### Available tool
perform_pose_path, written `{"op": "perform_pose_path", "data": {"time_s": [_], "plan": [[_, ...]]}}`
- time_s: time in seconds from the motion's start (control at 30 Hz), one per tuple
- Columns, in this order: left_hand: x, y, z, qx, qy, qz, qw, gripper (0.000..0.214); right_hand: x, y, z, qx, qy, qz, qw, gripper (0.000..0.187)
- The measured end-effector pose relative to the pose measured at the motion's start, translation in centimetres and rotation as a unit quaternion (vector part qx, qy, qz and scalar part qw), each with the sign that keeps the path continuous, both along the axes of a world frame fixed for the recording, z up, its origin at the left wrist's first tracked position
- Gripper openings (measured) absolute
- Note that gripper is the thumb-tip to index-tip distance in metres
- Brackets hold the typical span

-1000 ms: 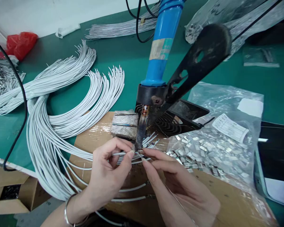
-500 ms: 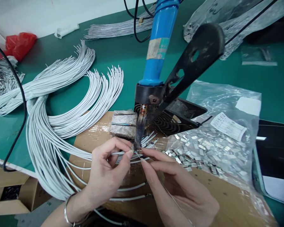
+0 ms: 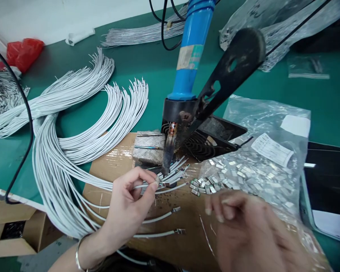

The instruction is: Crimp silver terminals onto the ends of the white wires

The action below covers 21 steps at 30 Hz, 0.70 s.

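My left hand (image 3: 132,206) pinches a white cable close to its end, where a small metal connector (image 3: 166,184) sticks out past the fingertips. Just above that connector hangs the dark tip of a blue soldering iron (image 3: 184,77), clamped in a black stand (image 3: 229,68). My right hand (image 3: 255,226) is smeared by motion at the lower right, apart from the cable, its fingers partly curled near loose metal connectors (image 3: 205,186). Whether it holds anything is unclear. Two cables with metal ends (image 3: 180,231) lie below my left hand.
White cable bundles (image 3: 82,145) curve across the green table at left. A grey sponge-like block (image 3: 149,145) sits on the cardboard (image 3: 113,162) beside the iron. Behind the iron is a black fan-like unit (image 3: 212,141). A clear bag of metal connectors (image 3: 272,117) lies at right.
My right hand has drawn away from the connector toward the lower right; the thin wire it held at the iron tip no longer shows there. My left hand keeps its pinch, nearly still.
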<state>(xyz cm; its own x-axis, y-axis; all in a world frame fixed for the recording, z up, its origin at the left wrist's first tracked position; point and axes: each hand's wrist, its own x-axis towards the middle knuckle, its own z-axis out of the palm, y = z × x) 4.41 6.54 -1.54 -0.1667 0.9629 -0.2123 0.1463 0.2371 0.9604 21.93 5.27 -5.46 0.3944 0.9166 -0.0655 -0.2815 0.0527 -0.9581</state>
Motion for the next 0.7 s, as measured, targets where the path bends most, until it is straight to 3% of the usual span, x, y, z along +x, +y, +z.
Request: {"op": "perform_pose_path", "data": {"time_s": [0.07, 0.13, 0.23, 0.33, 0.43, 0.53, 0.6, 0.7], "plan": [[0.0, -0.6, -0.1, -0.016, -0.011, -0.012, 1.0, 0.017, 2.2, -0.2, -1.0, -0.002, 0.087, 0.06, 0.994, 0.041], [0.0, -1.5, -0.3, -0.041, -0.012, -0.041, 0.998, 0.017, 4.2, -0.6, -2.0, -0.019, 0.105, 0.028, 0.994, 0.047], [-0.2, -3.3, -1.0, -0.051, 0.037, -0.134, 0.989, 0.015, 5.9, -1.8, -3.1, -0.044, 0.055, -0.025, 0.997, 0.039], [-1.0, -4.7, -2.1, 0.068, 0.171, -0.207, 0.961, 0.011, 6.0, -2.8, -3.3, -0.071, -0.021, -0.069, 0.995, 0.035], [-1.9, -5.2, -3.5, 0.181, 0.298, -0.177, 0.92, 0.024, 5.2, -3.3, -2.8, -0.11, -0.154, -0.048, 0.981, 0.027], [-2.4, -5.2, -4.5, 0.209, 0.441, -0.163, 0.858, 0.025, 4.1, -2.9, -2.4, -0.088, -0.331, 0.014, 0.94, 0.024], [-2.4, -5.1, -4.7, 0.202, 0.5, -0.169, 0.825, 0.019, 3.4, -2.4, -2.3, -0.067, -0.374, 0.048, 0.924, 0.023], [-2.5, -5.1, -4.4, 0.192, 0.512, -0.174, 0.819, 0.015, 2.5, -1.5, -2.3, -0.072, -0.408, 0.075, 0.907, 0.022]]}}
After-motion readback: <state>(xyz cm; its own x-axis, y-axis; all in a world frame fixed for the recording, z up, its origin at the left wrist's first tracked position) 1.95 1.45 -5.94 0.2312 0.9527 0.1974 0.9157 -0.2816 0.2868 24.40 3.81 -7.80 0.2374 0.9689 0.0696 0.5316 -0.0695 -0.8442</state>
